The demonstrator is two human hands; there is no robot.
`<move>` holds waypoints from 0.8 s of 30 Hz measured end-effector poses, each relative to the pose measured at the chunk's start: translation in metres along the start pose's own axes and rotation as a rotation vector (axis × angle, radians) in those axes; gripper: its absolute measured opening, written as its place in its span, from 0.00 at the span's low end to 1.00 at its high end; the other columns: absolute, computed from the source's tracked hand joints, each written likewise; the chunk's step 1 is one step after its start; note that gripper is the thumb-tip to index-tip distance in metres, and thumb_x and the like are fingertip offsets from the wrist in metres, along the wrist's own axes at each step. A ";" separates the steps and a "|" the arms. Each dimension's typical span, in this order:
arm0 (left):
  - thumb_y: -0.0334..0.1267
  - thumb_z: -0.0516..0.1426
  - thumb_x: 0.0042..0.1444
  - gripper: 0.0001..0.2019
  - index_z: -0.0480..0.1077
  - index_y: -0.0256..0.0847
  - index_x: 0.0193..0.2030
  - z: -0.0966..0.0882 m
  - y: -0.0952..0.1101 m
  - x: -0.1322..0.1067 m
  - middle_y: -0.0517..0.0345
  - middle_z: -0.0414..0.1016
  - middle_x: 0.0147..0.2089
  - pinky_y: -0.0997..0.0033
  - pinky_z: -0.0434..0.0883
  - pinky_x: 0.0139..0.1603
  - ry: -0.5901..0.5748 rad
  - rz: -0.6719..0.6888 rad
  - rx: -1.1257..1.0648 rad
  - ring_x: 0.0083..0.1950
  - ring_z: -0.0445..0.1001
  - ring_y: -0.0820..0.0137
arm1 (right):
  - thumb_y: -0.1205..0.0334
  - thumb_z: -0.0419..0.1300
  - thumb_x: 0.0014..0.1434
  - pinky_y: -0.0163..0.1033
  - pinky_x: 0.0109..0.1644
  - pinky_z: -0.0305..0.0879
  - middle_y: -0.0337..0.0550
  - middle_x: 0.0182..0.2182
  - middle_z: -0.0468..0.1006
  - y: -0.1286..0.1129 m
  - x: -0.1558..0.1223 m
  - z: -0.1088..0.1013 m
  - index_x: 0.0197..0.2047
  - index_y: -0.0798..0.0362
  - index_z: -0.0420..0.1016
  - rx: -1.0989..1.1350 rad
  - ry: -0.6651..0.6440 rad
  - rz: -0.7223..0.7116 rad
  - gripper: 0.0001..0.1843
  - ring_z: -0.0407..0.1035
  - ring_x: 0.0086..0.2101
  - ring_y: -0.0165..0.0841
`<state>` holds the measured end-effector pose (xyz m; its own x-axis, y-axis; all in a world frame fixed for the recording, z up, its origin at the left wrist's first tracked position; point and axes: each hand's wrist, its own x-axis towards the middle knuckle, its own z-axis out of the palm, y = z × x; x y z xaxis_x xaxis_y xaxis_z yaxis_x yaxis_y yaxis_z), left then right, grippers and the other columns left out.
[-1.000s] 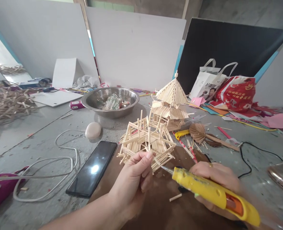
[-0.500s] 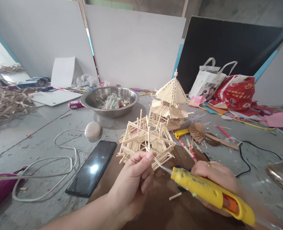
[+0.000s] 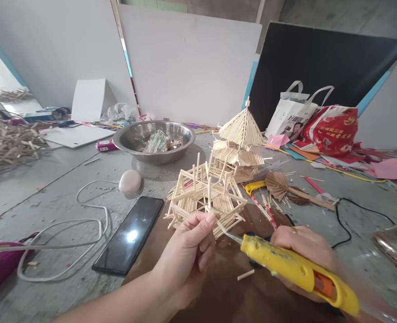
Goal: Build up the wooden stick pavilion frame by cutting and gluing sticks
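Observation:
Between thumb and index finger, my left hand (image 3: 191, 251) pinches a short wooden stick (image 3: 221, 225). My right hand (image 3: 301, 251) is wrapped round a yellow hot glue gun (image 3: 285, 264), its nozzle pointing left and meeting the stick's free end or almost so. Just beyond my left fingertips stands an open frame (image 3: 208, 193) of pale wooden sticks, with several short uprights on it. Behind that rises a pagoda model (image 3: 240, 139) of the same sticks, with a pointed roof. A loose stick piece (image 3: 246, 275) lies on the brown mat (image 3: 225, 296) below the glue gun.
A black phone (image 3: 129, 235) lies left of the mat beside a white cable (image 3: 100, 220) and a round pale object (image 3: 130, 183). A metal basin (image 3: 154, 152) sits behind. Yellow-handled scissors or cutter (image 3: 255, 186) and a paper fan (image 3: 277, 186) lie right; a red bag (image 3: 333, 130) stands farther back.
Almost nothing differs. The glue gun and my right hand have shifted very slightly to the right; my left hand still pinches the stick in the same place.

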<state>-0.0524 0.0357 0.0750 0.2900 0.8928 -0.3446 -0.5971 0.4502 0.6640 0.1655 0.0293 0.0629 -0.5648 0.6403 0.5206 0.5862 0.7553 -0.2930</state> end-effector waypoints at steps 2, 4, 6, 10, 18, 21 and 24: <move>0.39 0.59 0.47 0.10 0.60 0.39 0.26 0.000 0.000 0.000 0.71 0.50 0.13 0.83 0.44 0.13 0.001 0.001 0.003 0.12 0.45 0.84 | 0.61 0.47 0.56 0.32 0.25 0.55 0.35 0.19 0.66 0.000 0.000 0.000 0.27 0.50 0.60 0.003 0.000 -0.006 0.07 0.60 0.19 0.25; 0.38 0.59 0.47 0.10 0.60 0.39 0.26 0.000 0.000 0.001 0.71 0.50 0.13 0.83 0.44 0.13 0.000 0.000 0.009 0.13 0.45 0.84 | 0.61 0.47 0.57 0.32 0.25 0.55 0.34 0.18 0.65 0.000 0.000 0.000 0.26 0.51 0.60 0.005 0.013 -0.019 0.08 0.59 0.18 0.25; 0.38 0.59 0.47 0.10 0.60 0.39 0.26 0.000 0.000 0.001 0.71 0.50 0.13 0.83 0.44 0.13 0.002 0.002 0.009 0.13 0.45 0.84 | 0.61 0.47 0.57 0.32 0.24 0.54 0.34 0.18 0.65 0.000 0.000 0.000 0.26 0.50 0.60 -0.001 0.027 -0.018 0.09 0.59 0.18 0.25; 0.39 0.59 0.47 0.10 0.60 0.39 0.25 0.000 0.000 0.000 0.71 0.50 0.13 0.83 0.44 0.13 -0.010 0.004 0.005 0.12 0.45 0.84 | 0.62 0.45 0.58 0.32 0.24 0.54 0.34 0.18 0.66 -0.001 0.000 0.000 0.26 0.50 0.60 -0.007 0.024 -0.001 0.10 0.59 0.18 0.25; 0.39 0.59 0.47 0.10 0.61 0.39 0.25 0.000 0.000 0.000 0.71 0.50 0.13 0.83 0.44 0.13 -0.014 -0.004 0.004 0.12 0.45 0.84 | 0.58 0.45 0.59 0.33 0.24 0.55 0.35 0.18 0.66 -0.002 0.000 0.000 0.27 0.50 0.61 -0.018 0.027 0.006 0.11 0.60 0.18 0.25; 0.38 0.59 0.46 0.10 0.61 0.39 0.25 -0.001 -0.001 -0.001 0.71 0.50 0.13 0.83 0.44 0.13 -0.012 0.002 0.003 0.12 0.45 0.84 | 0.59 0.45 0.59 0.33 0.24 0.55 0.35 0.18 0.67 -0.001 0.000 0.000 0.26 0.50 0.61 -0.031 0.036 -0.006 0.11 0.60 0.18 0.25; 0.39 0.60 0.46 0.10 0.61 0.39 0.26 -0.002 -0.001 -0.001 0.71 0.51 0.13 0.83 0.45 0.13 -0.011 -0.001 0.006 0.12 0.46 0.84 | 0.59 0.45 0.59 0.32 0.25 0.54 0.34 0.18 0.67 -0.001 -0.001 0.001 0.26 0.51 0.61 -0.045 0.054 -0.013 0.11 0.60 0.18 0.25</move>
<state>-0.0536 0.0340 0.0737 0.2983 0.8926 -0.3380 -0.5923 0.4508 0.6678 0.1648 0.0280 0.0622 -0.5409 0.6214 0.5668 0.6055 0.7554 -0.2504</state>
